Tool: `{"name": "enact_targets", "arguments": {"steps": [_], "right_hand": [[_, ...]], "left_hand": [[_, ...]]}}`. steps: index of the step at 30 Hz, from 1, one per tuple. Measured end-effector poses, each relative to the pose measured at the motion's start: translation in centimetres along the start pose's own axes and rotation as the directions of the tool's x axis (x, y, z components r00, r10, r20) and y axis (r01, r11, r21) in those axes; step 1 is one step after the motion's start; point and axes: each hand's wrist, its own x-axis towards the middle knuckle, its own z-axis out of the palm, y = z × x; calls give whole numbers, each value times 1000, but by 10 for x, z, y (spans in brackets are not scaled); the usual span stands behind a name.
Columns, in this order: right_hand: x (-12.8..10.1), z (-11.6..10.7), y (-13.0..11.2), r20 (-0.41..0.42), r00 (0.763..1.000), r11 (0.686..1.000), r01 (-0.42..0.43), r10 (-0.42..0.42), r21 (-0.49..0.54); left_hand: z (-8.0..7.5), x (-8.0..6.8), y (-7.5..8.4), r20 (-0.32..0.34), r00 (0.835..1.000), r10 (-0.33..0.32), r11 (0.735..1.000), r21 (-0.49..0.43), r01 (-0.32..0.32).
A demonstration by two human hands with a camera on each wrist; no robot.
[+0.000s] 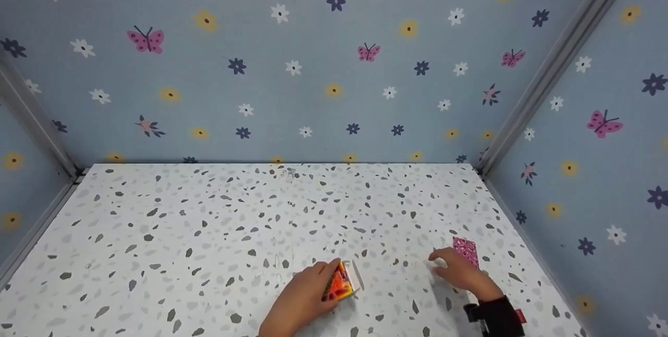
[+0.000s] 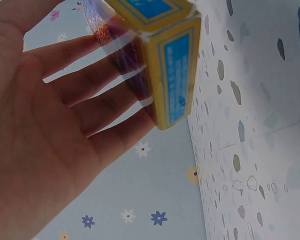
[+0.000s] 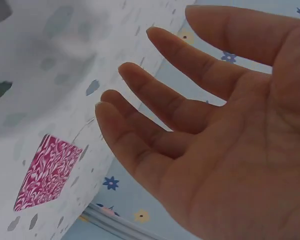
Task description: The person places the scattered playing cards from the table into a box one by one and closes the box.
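My left hand (image 1: 309, 291) grips a small box (image 1: 340, 280) with an orange, red and yellow face, standing on edge on the speckled tabletop (image 1: 219, 232). A white flap sticks out at the box's right end. In the left wrist view the box (image 2: 171, 65) is yellow with blue panels, and my left hand (image 2: 85, 105) has its fingers (image 2: 115, 102) laid along its side. My right hand (image 1: 455, 270) hovers low over the table with relaxed, spread fingers (image 3: 155, 107) and holds nothing. A pink patterned card (image 1: 465, 250) lies flat just beyond it, and the right wrist view shows this card (image 3: 47, 172) apart from the fingertips.
Blue walls (image 1: 313, 65) printed with flowers and butterflies close in the table at the back and on both sides. Grey metal posts (image 1: 558, 60) stand in the back corners. A black strap (image 1: 496, 317) wraps my right wrist.
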Motion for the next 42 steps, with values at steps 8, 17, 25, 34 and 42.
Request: {"name": "enact_targets", "arguments": {"steps": [8,17,25,34,42], "right_hand": [[5,-6,37,-112,990,985,-104,88,-138],[17,-15,60,-107,982,960,-178,158,-215],[15,-23,78,-30,966,957,-259,257,-131],[11,-31,80,-15,964,935,-260,264,-242],[9,-37,73,69,945,922,-293,319,-252]], "left_hand": [[0,1,0,15,1000,-12,1000,14,12],[1,-2,-1,4,1000,21,1000,22,-21],[0,-2,-1,-12,1000,20,1000,9,-20],[-2,0,-4,8,999,-33,999,5,33],[-2,-1,-4,3,1000,-23,1000,-4,23]]}}
